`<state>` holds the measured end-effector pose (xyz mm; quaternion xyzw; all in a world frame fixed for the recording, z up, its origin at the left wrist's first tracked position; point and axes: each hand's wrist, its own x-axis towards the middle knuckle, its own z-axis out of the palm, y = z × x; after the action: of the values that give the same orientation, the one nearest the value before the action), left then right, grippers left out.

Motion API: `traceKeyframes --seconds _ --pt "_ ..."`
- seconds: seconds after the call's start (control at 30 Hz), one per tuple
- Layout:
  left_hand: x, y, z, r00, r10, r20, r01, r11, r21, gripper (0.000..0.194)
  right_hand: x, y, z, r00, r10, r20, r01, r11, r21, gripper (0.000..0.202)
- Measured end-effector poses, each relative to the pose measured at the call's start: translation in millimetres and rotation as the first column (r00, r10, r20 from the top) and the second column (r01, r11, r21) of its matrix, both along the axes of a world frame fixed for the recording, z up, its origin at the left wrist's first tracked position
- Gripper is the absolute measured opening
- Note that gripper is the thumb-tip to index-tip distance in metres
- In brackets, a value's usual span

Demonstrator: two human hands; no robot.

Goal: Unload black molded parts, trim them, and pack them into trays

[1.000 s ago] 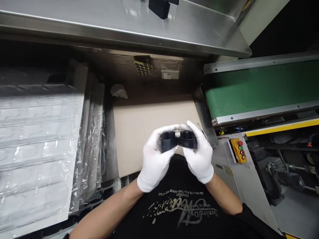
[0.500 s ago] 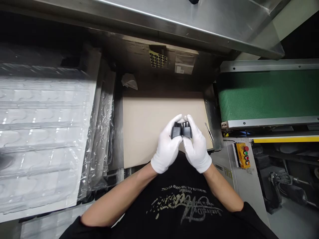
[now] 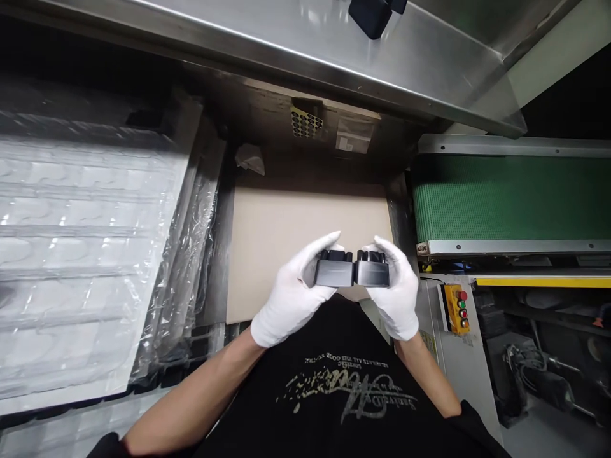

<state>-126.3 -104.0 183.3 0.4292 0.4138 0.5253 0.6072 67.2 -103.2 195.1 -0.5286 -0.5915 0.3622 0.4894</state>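
Over the beige board (image 3: 281,235), my gloved left hand (image 3: 293,289) is closed on a black plastic block (image 3: 334,273) with dark raised pieces along its far side. My right hand (image 3: 394,289), also in a white glove, grips a similar black plastic block (image 3: 373,275). The two blocks sit side by side, nearly touching in the middle; whether they are joined I cannot tell. Both smooth grey-black faces are turned toward me. Fingers behind the blocks are mostly hidden.
Clear plastic trays (image 3: 81,254) are stacked at left. A green conveyor belt (image 3: 510,197) and a yellow button box (image 3: 457,308) are at right. A metal shelf (image 3: 267,38) holding a black object (image 3: 371,16) overhangs the back. A sticker sheet (image 3: 307,122) and crumpled scrap (image 3: 250,158) lie beyond the board.
Both hands have come nearer with the blocks, which now look larger and show their broad faces. The hands are farther apart, and the view has shifted, revealing more of the shelf object.
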Motion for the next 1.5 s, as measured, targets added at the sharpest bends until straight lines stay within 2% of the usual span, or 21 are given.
traceKeyframes --seconds 0.1,0.3,0.57,0.93,1.17,1.23,1.33,1.4,1.5 --pt "1.6 -1.2 2.6 0.991 0.041 0.128 -0.037 0.999 -0.028 0.075 -4.6 -1.1 8.3 0.998 0.053 -0.042 -0.052 0.999 0.011 0.065" --pt "6.9 -10.3 -2.5 0.965 0.109 0.24 -0.1 0.994 -0.049 0.077 -10.8 -9.6 4.2 0.999 0.035 -0.024 -0.035 0.999 -0.004 0.065" --pt "6.7 -17.2 -7.1 0.962 0.125 0.242 -0.119 0.992 -0.043 0.081 -8.6 -13.2 8.5 0.997 0.071 0.023 -0.072 0.996 0.056 0.07" --pt "-1.7 -14.2 -8.5 0.974 0.116 0.197 -0.11 0.993 -0.04 0.081 -14.5 -14.6 6.0 0.998 0.058 -0.019 -0.058 0.998 0.003 0.072" --pt "-0.1 -12.8 -9.4 0.962 0.13 0.239 -0.117 0.991 -0.067 0.08 -14.6 -12.5 4.7 0.997 0.067 -0.033 -0.067 0.998 0.017 0.07" --pt "-0.3 -13.2 -7.9 0.964 0.123 0.237 -0.109 0.992 -0.071 0.079 -14.5 -13.1 7.0 0.998 0.06 -0.007 -0.06 0.998 0.023 0.069" --pt "-0.6 -16.8 -3.7 0.974 0.12 0.192 -0.112 0.992 -0.053 0.08 -15.1 -15.0 16.3 0.992 0.035 0.123 -0.042 0.998 0.056 0.067" --pt "-0.3 -19.9 -0.4 0.98 0.163 0.114 -0.163 0.987 -0.011 0.078 -16.6 -16.3 25.3 0.972 0.021 0.233 -0.049 0.992 0.116 0.07" --pt "-1.0 -21.1 3.4 0.971 0.235 0.044 -0.238 0.969 0.07 0.075 -20.6 -16.3 37.5 0.938 0.052 0.343 -0.126 0.972 0.198 0.079"
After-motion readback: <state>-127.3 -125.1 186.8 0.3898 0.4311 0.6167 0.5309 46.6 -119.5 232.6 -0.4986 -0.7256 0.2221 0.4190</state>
